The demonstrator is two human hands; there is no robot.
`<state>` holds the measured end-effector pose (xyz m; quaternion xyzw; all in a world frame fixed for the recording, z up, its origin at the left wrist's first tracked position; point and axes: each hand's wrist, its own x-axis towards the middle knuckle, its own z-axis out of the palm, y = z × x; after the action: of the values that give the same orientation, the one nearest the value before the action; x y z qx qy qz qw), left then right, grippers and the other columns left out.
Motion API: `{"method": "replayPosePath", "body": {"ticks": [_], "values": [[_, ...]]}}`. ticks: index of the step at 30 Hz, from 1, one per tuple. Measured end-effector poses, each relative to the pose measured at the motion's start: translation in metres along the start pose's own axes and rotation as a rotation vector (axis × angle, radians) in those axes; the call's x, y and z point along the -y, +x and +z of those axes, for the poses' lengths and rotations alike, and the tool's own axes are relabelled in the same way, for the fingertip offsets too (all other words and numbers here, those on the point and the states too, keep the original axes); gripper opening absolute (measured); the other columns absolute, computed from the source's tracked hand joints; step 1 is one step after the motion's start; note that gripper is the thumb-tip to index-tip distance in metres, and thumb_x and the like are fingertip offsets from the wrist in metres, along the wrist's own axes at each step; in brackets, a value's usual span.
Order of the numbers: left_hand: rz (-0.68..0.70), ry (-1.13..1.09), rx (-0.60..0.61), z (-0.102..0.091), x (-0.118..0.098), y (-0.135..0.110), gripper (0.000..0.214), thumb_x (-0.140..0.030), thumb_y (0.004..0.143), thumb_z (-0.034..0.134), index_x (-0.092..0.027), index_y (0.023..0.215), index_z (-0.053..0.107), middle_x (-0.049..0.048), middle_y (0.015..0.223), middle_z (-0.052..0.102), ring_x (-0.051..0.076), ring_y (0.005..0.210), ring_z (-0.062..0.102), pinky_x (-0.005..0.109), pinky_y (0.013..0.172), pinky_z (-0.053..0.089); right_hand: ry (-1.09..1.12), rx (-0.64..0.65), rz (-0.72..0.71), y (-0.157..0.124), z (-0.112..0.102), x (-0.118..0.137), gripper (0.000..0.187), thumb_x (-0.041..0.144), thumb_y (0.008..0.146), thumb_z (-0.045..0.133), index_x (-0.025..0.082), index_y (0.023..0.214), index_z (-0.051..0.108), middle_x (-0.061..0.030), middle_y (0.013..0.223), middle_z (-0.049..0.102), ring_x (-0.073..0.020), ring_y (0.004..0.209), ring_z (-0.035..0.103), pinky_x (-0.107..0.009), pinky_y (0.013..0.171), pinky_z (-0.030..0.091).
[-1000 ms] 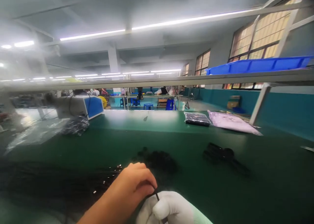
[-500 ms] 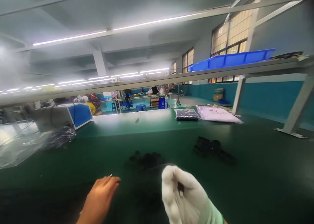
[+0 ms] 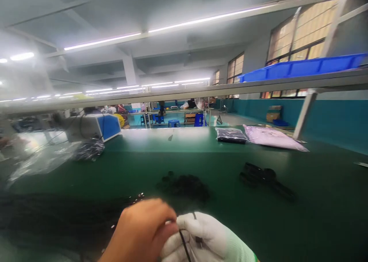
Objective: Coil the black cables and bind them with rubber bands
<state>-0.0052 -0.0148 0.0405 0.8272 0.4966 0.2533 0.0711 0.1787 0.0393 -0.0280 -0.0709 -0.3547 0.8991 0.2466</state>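
My bare left hand (image 3: 143,225) is pinched closed against the fingers of my right hand (image 3: 201,237), which wears a white glove. A thin black cable (image 3: 184,243) runs down across the glove from the left fingertips. The right fingers are curled around it, and a small dark piece shows between them. Just beyond the hands lies a tangled black pile (image 3: 191,187), blurred. Left of my left hand spreads a dark heap of what look like cables (image 3: 71,216), with small shiny tips near its edge.
A black bundle (image 3: 267,177) lies right on the green table (image 3: 324,208). Behind it are a bagged dark pack (image 3: 231,135) and a bagged pink pack (image 3: 273,137). Clear plastic (image 3: 46,158) and a blue-and-grey box (image 3: 109,127) stand left. A shelf with a blue tray (image 3: 304,67) crosses above.
My left hand has moved right and come together with my gloved right hand; before, they were apart. The black cable now shows across the glove. The view has turned slightly left.
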Motion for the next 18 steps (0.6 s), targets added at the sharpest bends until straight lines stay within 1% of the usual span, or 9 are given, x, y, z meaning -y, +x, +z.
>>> {"method": "replayPosePath", "body": {"ticks": [1, 3, 5, 8, 11, 13, 15, 17, 18], "values": [[-0.074, -0.068, -0.009, -0.005, 0.003, 0.013, 0.010, -0.026, 0.085, 0.058, -0.027, 0.078, 0.066, -0.0026, 0.077, 0.065, 0.014, 0.071, 0.059, 0.023, 0.061, 0.045, -0.011, 0.046, 0.025, -0.001, 0.003, -0.003, 0.047, 0.040, 0.078, 0.071, 0.002, 0.103, 0.060, -0.0168, 0.090, 0.065, -0.0238, 0.084, 0.063, -0.034, 0.077, 0.041], [-0.144, -0.213, -0.006, -0.008, 0.004, 0.033, 0.011, -0.019, 0.080, 0.060, -0.025, 0.073, 0.066, -0.0037, 0.076, 0.063, 0.012, 0.068, 0.057, 0.021, 0.060, 0.041, -0.019, 0.093, 0.049, -0.003, 0.007, -0.005, 0.045, 0.041, 0.076, 0.074, 0.003, 0.097, 0.061, -0.0133, 0.085, 0.064, -0.0202, 0.082, 0.061, -0.028, 0.074, 0.038], [-0.170, -0.315, -0.002, -0.002, 0.005, 0.044, 0.011, -0.017, 0.078, 0.060, -0.023, 0.070, 0.066, -0.0041, 0.075, 0.062, 0.011, 0.067, 0.055, 0.020, 0.060, 0.039, -0.040, 0.063, 0.067, -0.004, 0.010, -0.004, 0.042, 0.038, 0.075, 0.075, 0.003, 0.094, 0.061, -0.0115, 0.081, 0.062, -0.0169, 0.076, 0.058, -0.025, 0.071, 0.035], [-0.220, -0.382, 0.004, 0.022, 0.014, 0.048, 0.009, -0.021, 0.077, 0.060, -0.020, 0.070, 0.066, -0.0029, 0.073, 0.062, 0.013, 0.068, 0.055, 0.021, 0.061, 0.039, -0.018, 0.011, 0.049, -0.003, 0.011, -0.005, 0.036, 0.033, 0.076, 0.074, 0.003, 0.091, 0.060, -0.0077, 0.074, 0.058, -0.0125, 0.065, 0.052, -0.024, 0.067, 0.033], [-0.210, -0.434, 0.081, 0.053, 0.040, 0.042, 0.021, -0.028, 0.085, 0.050, -0.018, 0.074, 0.065, -0.0001, 0.074, 0.065, 0.015, 0.071, 0.057, 0.022, 0.063, 0.041, 0.185, 0.068, -0.036, 0.001, 0.011, -0.005, 0.031, 0.028, 0.074, 0.076, 0.007, 0.083, 0.056, 0.0031, 0.064, 0.041, -0.0061, 0.054, 0.040, -0.021, 0.060, 0.030], [-0.191, -0.243, 0.091, 0.067, 0.061, 0.034, 0.031, -0.029, 0.091, 0.040, -0.018, 0.076, 0.064, 0.0023, 0.078, 0.066, 0.017, 0.074, 0.058, 0.024, 0.066, 0.043, 0.312, 0.101, -0.108, 0.003, 0.010, -0.002, 0.030, 0.027, 0.074, 0.077, 0.009, 0.083, 0.055, 0.0054, 0.065, 0.036, -0.0058, 0.055, 0.039, -0.023, 0.063, 0.034], [-0.228, 0.043, 0.054, 0.073, 0.075, 0.024, 0.034, -0.029, 0.092, 0.035, -0.020, 0.079, 0.064, 0.0047, 0.083, 0.066, 0.019, 0.079, 0.059, 0.028, 0.071, 0.043, 0.337, 0.065, -0.191, 0.003, 0.009, 0.003, 0.027, 0.029, 0.081, 0.071, 0.009, 0.095, 0.058, 0.0041, 0.070, 0.041, -0.0092, 0.062, 0.047, -0.034, 0.076, 0.043], [-0.288, 0.224, 0.044, 0.072, 0.077, 0.009, 0.031, -0.027, 0.092, 0.035, -0.022, 0.082, 0.064, 0.0050, 0.085, 0.067, 0.021, 0.080, 0.060, 0.031, 0.074, 0.043, 0.298, -0.020, -0.261, 0.002, 0.007, 0.010, 0.028, 0.029, 0.088, 0.062, 0.009, 0.107, 0.060, 0.0019, 0.075, 0.050, -0.0125, 0.070, 0.053, -0.048, 0.091, 0.041], [-0.288, 0.239, 0.059, 0.070, 0.073, 0.001, 0.029, -0.026, 0.092, 0.037, -0.025, 0.083, 0.064, 0.0040, 0.084, 0.067, 0.021, 0.080, 0.061, 0.031, 0.073, 0.044, 0.279, -0.067, -0.281, 0.001, 0.007, 0.013, 0.029, 0.029, 0.090, 0.060, 0.009, 0.111, 0.060, 0.0007, 0.079, 0.054, -0.0133, 0.073, 0.055, -0.050, 0.094, 0.039]]}}
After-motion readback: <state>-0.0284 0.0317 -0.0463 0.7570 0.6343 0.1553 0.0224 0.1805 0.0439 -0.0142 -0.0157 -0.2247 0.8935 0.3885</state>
